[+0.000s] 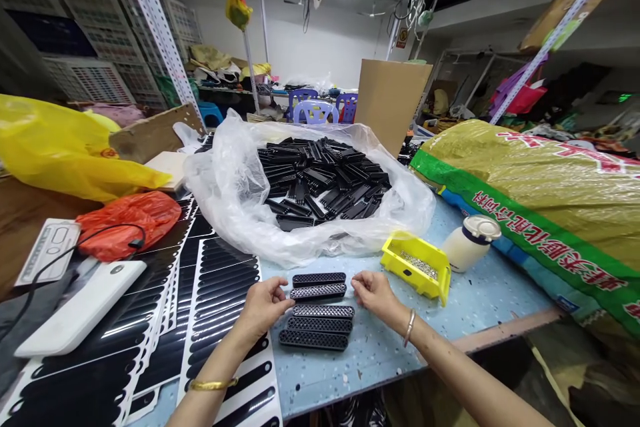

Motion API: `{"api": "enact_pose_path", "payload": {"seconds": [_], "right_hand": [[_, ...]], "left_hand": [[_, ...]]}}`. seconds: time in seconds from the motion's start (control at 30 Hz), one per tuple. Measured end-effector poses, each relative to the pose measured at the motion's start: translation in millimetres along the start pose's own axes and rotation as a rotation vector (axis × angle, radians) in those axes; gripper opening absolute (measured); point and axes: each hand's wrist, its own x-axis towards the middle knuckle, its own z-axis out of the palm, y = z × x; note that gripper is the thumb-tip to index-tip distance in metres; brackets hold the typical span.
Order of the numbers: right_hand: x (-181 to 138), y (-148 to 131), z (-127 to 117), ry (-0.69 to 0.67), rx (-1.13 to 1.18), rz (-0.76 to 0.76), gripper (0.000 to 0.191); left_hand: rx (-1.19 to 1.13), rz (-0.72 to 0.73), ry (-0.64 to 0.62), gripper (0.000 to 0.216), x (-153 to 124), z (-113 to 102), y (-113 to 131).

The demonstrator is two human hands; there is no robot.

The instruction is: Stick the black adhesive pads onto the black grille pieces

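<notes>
Several slim black plastic pieces with a lattice face lie in a column on the blue table (390,340). Two sit at the top, the upper piece (319,279) and a lower piece (318,291). Below a small gap are three more, among them the bottom piece (313,339). My left hand (265,303) is by the left end of the lower piece, thumb and forefinger apart; whether the thumb touches it I cannot tell. My right hand (377,295) is just off the right ends of the top pair, fingers bent and slightly apart, with nothing visible in them.
Behind my hands, a clear plastic bag (227,200) holds a heap of black pieces (320,177). At right are a yellow bin (413,260) of small metal parts, a white jar (470,243) and a large sack (545,187). Black adhesive-looking sheets (225,287) cover the left side.
</notes>
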Motion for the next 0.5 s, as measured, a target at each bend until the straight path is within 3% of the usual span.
{"api": "enact_pose_path", "payload": {"seconds": [0.17, 0.3, 0.43, 0.5], "right_hand": [[-2, -9, -13, 0.025, -0.017, -0.004, 0.032], [-27, -13, -14, 0.073, -0.215, -0.118, 0.037], [-67, -4, -4, -0.038, -0.289, -0.054, 0.073], [-80, 0, 3, -0.081, -0.320, -0.058, 0.081]], "left_hand": [[0.037, 0.027, 0.029, 0.047, 5, -4, 7], [0.186, 0.017, 0.029, 0.037, -11, -16, 19], [0.027, -0.140, -0.169, 0.057, -46, -20, 15], [-0.038, -0.178, -0.220, 0.070, -58, -14, 11]]}}
